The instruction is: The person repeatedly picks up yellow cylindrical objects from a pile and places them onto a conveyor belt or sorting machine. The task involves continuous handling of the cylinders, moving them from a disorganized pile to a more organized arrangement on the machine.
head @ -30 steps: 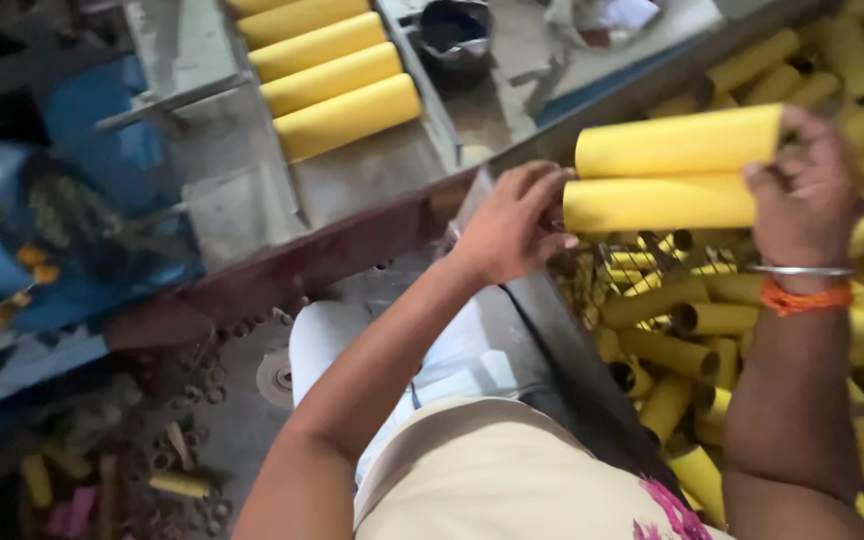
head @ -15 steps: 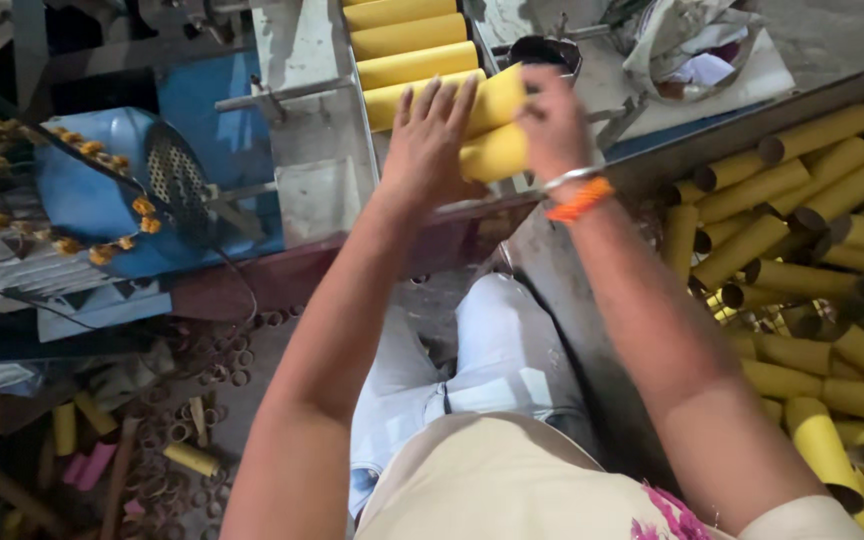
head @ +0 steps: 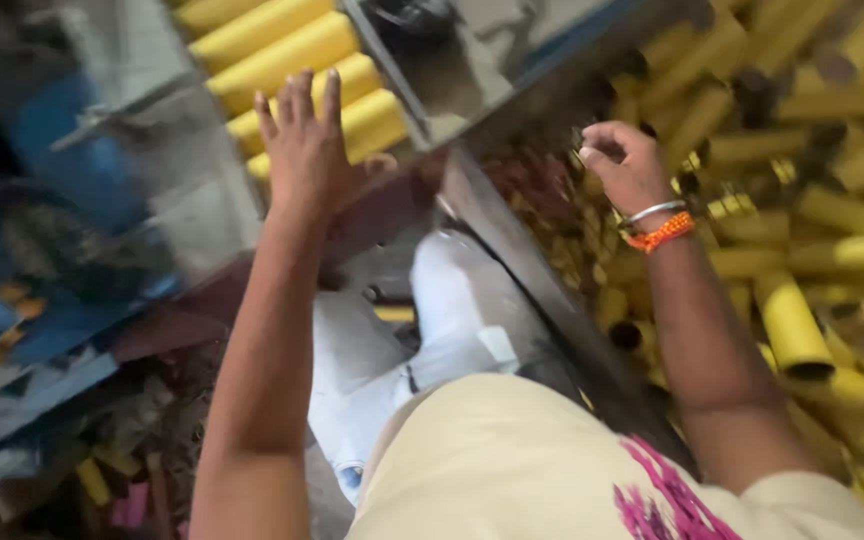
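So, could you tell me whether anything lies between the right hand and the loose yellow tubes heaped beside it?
Nothing visible does. The right hand is empty, fingers loosely curled, just above the pile of yellow tubes, with open space between them. The left hand rests open against the row of tubes on the tray.

A grey metal ledge runs across the middle. On the left is a blurry blue thing. Bits of scrap lie on the floor below. The person's white trousers and cream shirt show.
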